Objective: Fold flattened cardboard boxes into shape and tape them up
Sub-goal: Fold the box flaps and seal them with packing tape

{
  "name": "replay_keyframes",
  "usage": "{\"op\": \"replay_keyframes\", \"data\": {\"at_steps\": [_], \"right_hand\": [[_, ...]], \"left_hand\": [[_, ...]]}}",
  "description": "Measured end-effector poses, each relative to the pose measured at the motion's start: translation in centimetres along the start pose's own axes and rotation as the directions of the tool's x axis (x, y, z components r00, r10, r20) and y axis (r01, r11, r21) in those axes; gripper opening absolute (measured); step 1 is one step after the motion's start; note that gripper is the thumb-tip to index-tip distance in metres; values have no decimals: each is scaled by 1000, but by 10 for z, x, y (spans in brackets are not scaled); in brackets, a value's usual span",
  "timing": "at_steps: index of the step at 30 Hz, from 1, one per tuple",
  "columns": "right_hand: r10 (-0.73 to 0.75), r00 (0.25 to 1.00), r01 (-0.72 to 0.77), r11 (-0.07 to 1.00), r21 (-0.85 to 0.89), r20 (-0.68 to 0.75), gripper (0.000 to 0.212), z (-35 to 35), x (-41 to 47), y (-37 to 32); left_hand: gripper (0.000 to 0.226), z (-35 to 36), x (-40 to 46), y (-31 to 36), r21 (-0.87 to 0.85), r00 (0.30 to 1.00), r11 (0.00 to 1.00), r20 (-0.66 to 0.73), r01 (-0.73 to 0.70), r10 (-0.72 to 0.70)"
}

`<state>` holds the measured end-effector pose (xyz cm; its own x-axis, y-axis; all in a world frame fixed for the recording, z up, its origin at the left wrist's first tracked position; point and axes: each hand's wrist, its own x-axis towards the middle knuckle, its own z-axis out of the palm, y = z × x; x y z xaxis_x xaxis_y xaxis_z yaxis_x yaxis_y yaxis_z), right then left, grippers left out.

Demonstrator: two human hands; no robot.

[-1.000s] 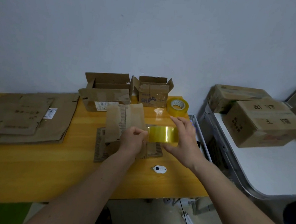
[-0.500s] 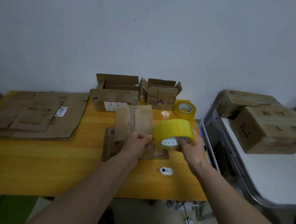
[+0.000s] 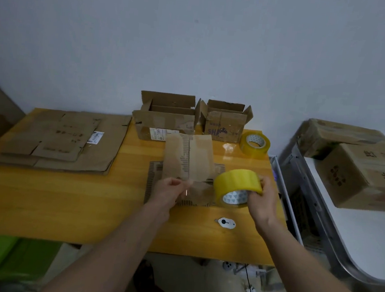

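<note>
Glossy wooden table (image 3: 63,204) — right hand (image 3: 261,199) grips round yellow tape roll (image 3: 237,185).

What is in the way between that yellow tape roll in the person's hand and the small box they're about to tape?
Nothing visible. The right hand holds the tape roll just right of the small box, with only air between them. The left hand pinches at the box's near edge. The white cutter lies nearer, off that path.
</note>
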<state>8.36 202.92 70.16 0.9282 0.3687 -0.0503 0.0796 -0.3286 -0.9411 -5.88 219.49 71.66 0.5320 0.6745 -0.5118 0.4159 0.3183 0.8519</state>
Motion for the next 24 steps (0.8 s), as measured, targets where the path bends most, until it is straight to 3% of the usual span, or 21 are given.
{"op": "replay_keyframes", "data": {"at_steps": [5,9,11,18,20,22,24], "right_hand": [[29,982,-32,999,11,186,20,5,-4,0],[92,977,-99,995,28,191,27,16,-5,-3],[54,976,-59,998,16,212,19,19,-3,-7],[12,969,-26,998,53,248,29,22,-2,-7],[-9,969,-4,999,50,248,31,22,-1,-6],[-6,970,-8,998,56,242,39,23,0,-5],[21,969,-45,995,91,245,44,24,0,-1]], "left_hand": [[17,-14,10,-11,61,980,994,-170,-96,105],[19,-19,16,-13,188,940,963,-246,-195,238],[19,-20,19,-16,237,939,951,-233,-198,254],[16,-22,17,-26,80,962,982,-203,-169,182],[35,-25,15,-27,85,976,988,-165,-129,142],[69,-30,15,-28,70,989,997,-138,-32,42],[67,-34,17,-32,33,988,998,-146,50,-45]]}}
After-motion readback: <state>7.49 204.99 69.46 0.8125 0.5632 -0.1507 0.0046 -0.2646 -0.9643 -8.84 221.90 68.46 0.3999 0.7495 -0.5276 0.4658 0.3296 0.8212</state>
